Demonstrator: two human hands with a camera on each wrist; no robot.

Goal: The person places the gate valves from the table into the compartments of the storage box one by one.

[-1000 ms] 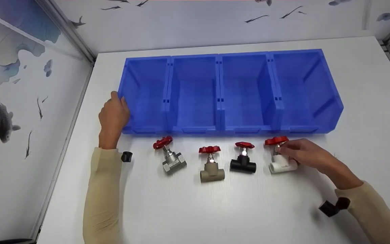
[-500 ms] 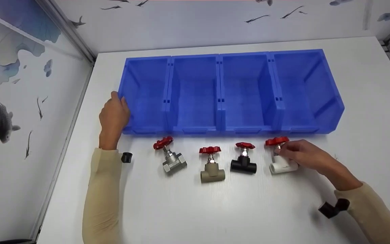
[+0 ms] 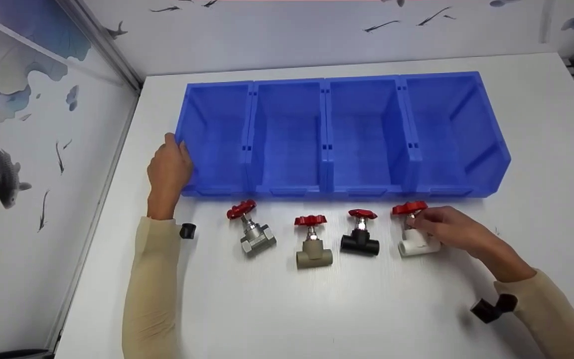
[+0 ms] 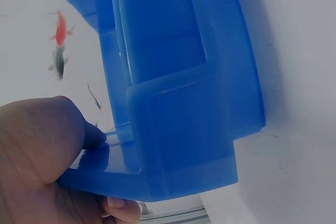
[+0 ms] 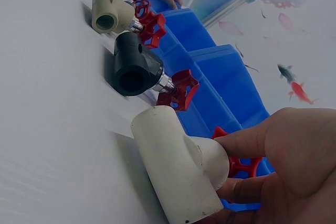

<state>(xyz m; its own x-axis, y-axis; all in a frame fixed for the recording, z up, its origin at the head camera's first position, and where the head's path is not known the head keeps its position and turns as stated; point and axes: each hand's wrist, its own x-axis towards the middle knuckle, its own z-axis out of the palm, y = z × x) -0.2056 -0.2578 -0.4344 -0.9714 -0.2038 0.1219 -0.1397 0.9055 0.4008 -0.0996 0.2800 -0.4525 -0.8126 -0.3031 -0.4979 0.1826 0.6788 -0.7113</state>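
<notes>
- The left hand (image 3: 170,167) gripped the outer side wall of the leftmost blue plastic open-topped bin (image 3: 217,144), thumb on the inner side of the edge and fingers curled round the outside.
- The right hand (image 3: 454,229) pinched the white plastic T-shaped valve with a red handwheel (image 3: 416,248) at its neck, thumb and fingers closed about the part between body and wheel.
- That white valve was at the right end of a row of four, in front of the bins; whether it touched the white tabletop (image 3: 332,309) could not be told.
- Just left of it lay the black plastic T-shaped valve with a red handwheel (image 3: 360,244), then the beige plastic T-shaped valve with a red handwheel (image 3: 314,255).
- At the left end lay the silver metal valve with a red handwheel (image 3: 257,238), slanted, its wheel toward the upper left.
- Three more blue plastic bins (image 3: 289,144) stood beside the leftmost one, side by side in a row.
- Beige sleeves (image 3: 152,284) covered both forearms.
</notes>
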